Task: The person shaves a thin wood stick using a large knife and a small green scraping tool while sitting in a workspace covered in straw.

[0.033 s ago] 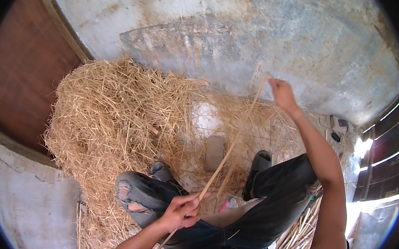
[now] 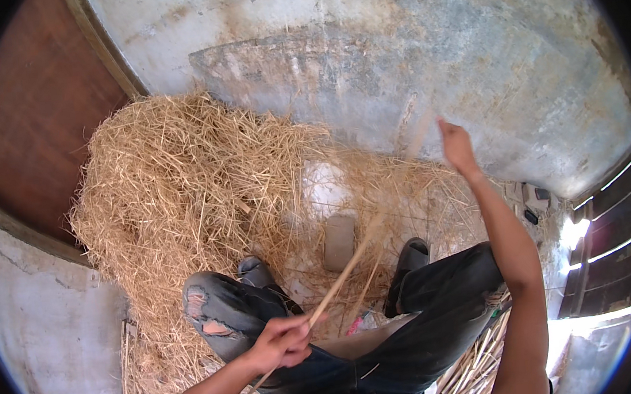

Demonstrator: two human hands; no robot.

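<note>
A long, thin, pale stick (image 2: 342, 278) slants across the view between my knees, its far part smeared by motion. My left hand (image 2: 278, 344) is closed around its lower part, just over my lap; the near end sticks out below the fingers. Farther out to the right, in front of the wall, my right hand (image 2: 457, 145) is raised and closed. Whatever its fingers pinch, if anything, is too small to make out. The blurred far end of the stick lies to the left of that hand, apart from it.
A large straw heap (image 2: 176, 185) fills the left side. A flat brick-like block (image 2: 339, 242) lies between my sandalled feet, with a white patch beyond it. More thin sticks (image 2: 470, 365) lie beside my right thigh. A stained wall (image 2: 365, 69) rises ahead.
My right hand has shifted slightly to the right, away from the stick. The stick's far part has become more blurred; my left hand has moved a little to the left and keeps its hold.
</note>
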